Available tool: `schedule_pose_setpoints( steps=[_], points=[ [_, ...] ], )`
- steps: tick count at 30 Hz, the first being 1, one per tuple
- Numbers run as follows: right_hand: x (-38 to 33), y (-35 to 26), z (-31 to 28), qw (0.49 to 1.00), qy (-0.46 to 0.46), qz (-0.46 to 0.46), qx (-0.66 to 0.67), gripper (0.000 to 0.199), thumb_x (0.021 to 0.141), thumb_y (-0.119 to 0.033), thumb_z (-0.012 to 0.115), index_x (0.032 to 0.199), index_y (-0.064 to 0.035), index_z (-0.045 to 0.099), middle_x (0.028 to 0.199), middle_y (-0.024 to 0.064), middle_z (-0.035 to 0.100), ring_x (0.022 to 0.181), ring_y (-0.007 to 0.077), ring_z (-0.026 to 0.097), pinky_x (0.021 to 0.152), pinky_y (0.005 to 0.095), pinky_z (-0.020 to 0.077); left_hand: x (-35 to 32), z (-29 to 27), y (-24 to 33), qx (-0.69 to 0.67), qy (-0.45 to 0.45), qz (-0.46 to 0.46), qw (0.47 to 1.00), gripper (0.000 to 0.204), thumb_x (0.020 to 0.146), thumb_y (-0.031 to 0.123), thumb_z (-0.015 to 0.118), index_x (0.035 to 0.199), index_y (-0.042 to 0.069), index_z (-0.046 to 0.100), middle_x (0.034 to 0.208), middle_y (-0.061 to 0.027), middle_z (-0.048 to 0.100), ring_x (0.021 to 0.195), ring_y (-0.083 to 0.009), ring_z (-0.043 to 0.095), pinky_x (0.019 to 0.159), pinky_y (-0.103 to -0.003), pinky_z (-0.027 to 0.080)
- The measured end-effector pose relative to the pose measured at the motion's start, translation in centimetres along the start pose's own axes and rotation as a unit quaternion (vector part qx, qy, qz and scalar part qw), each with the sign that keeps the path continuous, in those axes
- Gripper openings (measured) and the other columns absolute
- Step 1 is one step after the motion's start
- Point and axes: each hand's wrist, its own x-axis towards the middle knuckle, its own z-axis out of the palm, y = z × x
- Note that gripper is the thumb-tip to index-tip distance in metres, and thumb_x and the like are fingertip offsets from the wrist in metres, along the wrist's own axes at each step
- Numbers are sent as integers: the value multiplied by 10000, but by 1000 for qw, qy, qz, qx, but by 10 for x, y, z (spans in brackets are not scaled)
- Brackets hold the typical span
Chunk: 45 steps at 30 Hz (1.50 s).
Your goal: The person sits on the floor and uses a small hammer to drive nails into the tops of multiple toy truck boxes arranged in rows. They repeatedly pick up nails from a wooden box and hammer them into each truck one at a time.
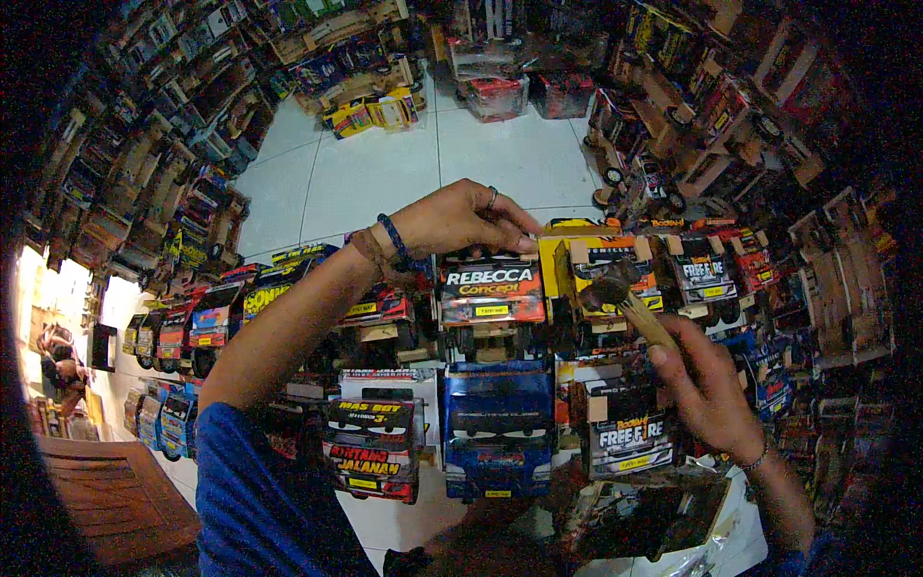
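My right hand (707, 385) is wrapped around the wooden handle of a hammer (654, 322). Its dark head (608, 287) is over the front of a yellow toy truck (630, 252). From the left, my left hand (460, 223) reaches over a black-and-orange toy truck (492, 288). The thumb and fingers of that hand come together at the left edge of the yellow truck; anything pinched between them is too small to make out. Small wooden blocks stick out on the yellow truck's front. Beside it on the right stands a black-and-white toy truck (702, 271).
A nearer row holds a blue toy truck (498, 433), a black-and-red one (373, 447) and a dark one (630, 433). More toy trucks are stacked along both sides and at the back, around white floor tiles (385, 178). A brown wooden surface (111, 500) is at lower left.
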Motion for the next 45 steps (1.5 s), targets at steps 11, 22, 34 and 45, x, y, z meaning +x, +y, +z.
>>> schedule_pose_setpoints(
  steps=[11, 22, 34, 45],
  points=[
    [29, -6, 9, 997, -11, -69, 21, 327, 1037, -229, 494, 1287, -22, 460, 996, 190, 647, 874, 333, 672, 752, 424, 510, 10, -1, -20, -23, 4, 34, 999, 341, 866, 273, 780, 1100, 30, 734, 945, -32, 738, 840, -92, 639, 785, -252, 518],
    [48, -14, 12, 995, -42, -81, 49, 505, 1032, -137, 463, 1516, -86, 329, 1086, 154, 612, 812, 191, 586, 766, 337, 485, 7, -1, -17, -11, 3, 5, 1000, 271, 862, 199, 775, 1060, 20, 727, 942, -7, 735, 848, -81, 646, 804, -253, 525],
    [63, -20, 18, 986, -58, -158, -13, 572, 1011, -46, 457, 1552, -120, 290, 1355, 221, 573, 1138, 383, 624, 954, 398, 486, 8, -5, -25, -4, 22, 39, 999, 314, 867, 238, 765, 1104, 35, 728, 862, 0, 703, 728, -63, 572, 640, -237, 483],
    [65, -19, 25, 951, 8, -179, -251, 753, 877, 40, 574, 1556, -149, 311, 872, 129, 576, 758, 315, 609, 703, 400, 524, 6, -1, -15, 19, 17, -20, 999, 295, 866, 166, 759, 1111, 7, 713, 1018, -41, 738, 893, -107, 662, 820, -259, 532]
  ],
)
